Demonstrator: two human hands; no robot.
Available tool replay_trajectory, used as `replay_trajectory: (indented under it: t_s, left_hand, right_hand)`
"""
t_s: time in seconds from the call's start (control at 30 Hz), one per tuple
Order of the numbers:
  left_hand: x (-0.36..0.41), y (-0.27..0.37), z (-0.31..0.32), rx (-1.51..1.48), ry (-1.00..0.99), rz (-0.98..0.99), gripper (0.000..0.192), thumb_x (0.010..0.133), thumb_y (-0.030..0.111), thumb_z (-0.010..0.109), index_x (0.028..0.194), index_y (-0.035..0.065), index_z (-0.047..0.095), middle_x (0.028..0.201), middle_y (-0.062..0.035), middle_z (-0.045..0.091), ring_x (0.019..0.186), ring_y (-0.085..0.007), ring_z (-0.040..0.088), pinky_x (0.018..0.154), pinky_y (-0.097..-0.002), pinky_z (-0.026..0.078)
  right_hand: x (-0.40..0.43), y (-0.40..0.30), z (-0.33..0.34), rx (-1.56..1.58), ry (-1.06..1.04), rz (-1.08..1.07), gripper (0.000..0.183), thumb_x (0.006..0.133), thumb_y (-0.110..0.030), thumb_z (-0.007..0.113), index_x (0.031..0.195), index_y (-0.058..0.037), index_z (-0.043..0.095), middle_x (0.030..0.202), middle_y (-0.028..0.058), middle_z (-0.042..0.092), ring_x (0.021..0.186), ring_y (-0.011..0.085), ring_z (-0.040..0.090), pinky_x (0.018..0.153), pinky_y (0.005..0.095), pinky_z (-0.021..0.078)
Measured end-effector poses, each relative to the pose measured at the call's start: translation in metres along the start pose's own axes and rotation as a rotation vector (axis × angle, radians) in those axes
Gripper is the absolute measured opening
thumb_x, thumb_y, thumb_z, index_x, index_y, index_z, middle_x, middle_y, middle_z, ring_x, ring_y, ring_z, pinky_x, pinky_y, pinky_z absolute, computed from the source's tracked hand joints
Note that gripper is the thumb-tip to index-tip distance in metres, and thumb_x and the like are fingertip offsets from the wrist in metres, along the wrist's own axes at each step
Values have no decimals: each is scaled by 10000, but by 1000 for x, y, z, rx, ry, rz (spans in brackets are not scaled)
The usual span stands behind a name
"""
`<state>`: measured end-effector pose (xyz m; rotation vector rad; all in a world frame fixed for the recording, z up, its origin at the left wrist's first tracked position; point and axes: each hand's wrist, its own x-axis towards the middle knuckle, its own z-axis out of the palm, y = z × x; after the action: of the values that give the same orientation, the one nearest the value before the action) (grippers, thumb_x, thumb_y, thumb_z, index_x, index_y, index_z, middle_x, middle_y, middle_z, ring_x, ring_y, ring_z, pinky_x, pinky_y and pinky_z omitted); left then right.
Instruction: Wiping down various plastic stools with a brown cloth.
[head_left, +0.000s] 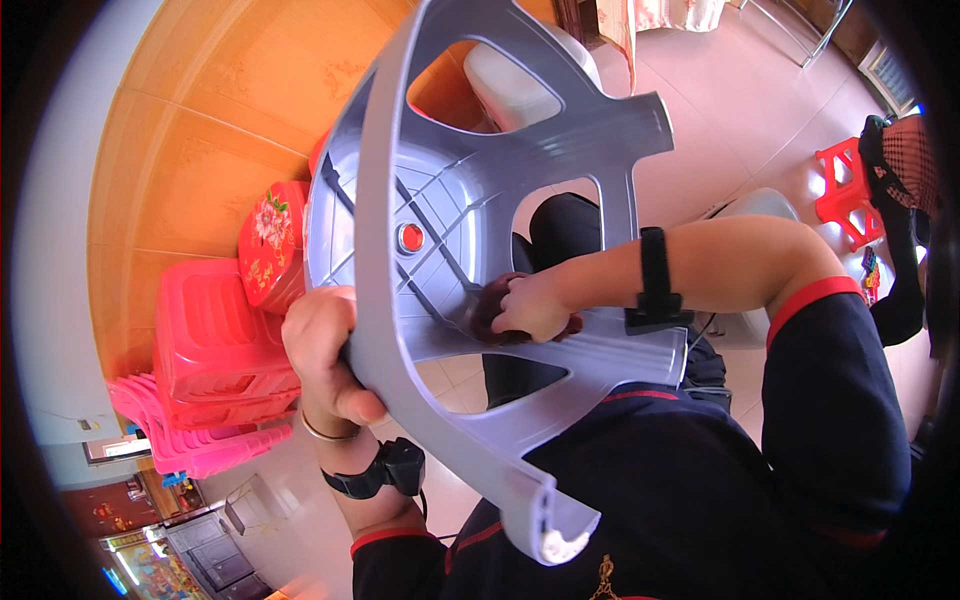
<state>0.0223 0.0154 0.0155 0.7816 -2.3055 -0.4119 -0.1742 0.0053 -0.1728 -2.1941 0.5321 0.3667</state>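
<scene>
A grey plastic stool (377, 187) lies tipped over before me, its ribbed underside and open legs facing me. The seat has a round hole in its middle, with red showing through. My left hand (322, 352) grips the stool's outer side at the left, thumb along the frame. Inside the stool, my right hand (534, 306) holds a dark reddish-brown cloth (495, 309) against the inner wall near the seat. Most of the cloth is bunched under the fingers. One leg end near my torso (566, 544) looks whitish inside.
Left of me, red plastic stools (217, 330) and a flower-printed red one (271, 247) stand by an orange-brown tiled wall (202, 150). Pink chairs (217, 446) are stacked below. At right are a small red stool (847, 191) and another person (900, 217).
</scene>
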Motion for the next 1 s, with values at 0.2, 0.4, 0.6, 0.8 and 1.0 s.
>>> replay_trajectory:
  t_s: [0.2, 0.4, 0.6, 0.8, 1.0]
  left_hand:
    - [-9, -29, -6, -147, 131, -112, 802, 713, 853, 341, 656, 53, 361, 582, -5, 327, 505, -104, 325, 465, -260, 212]
    - [2, -19, -11, -188, 59, -154, 792, 699, 855, 374, 651, 65, 346, 583, 1, 321, 510, -101, 319, 468, -265, 200]
    - [-3, -34, -15, -213, 31, -82, 788, 708, 843, 384, 618, 60, 349, 552, -13, 313, 475, -123, 315, 456, -277, 200]
    - [-2, -37, -12, -220, 8, -75, 792, 714, 835, 391, 609, 50, 368, 538, -24, 322, 452, -137, 332, 442, -287, 208]
    - [0, -28, -18, -152, -23, -126, 799, 700, 837, 411, 603, 45, 385, 521, -26, 319, 437, -150, 343, 432, -292, 231]
  right_hand:
    - [-98, -55, -27, -102, -26, 66, 341, 765, -140, 563, 1097, -61, 567, 1040, 176, 587, 995, 358, 554, 835, 451, 457]
    - [-169, -51, -24, 66, -48, -51, 400, 740, -180, 571, 1133, -113, 599, 1042, 155, 588, 994, 346, 565, 844, 438, 462]
    - [-191, -16, -64, -58, 214, 133, 373, 744, -174, 562, 1104, -92, 619, 1200, 138, 522, 1037, 332, 549, 889, 410, 447]
    - [-183, 27, -74, -275, 620, 628, 357, 727, -157, 588, 1066, -52, 619, 1199, 138, 509, 1056, 322, 529, 887, 410, 455]
    - [-154, -22, -38, -237, 171, 382, 285, 701, -172, 603, 925, -8, 669, 1122, 168, 563, 1010, 345, 571, 787, 444, 496]
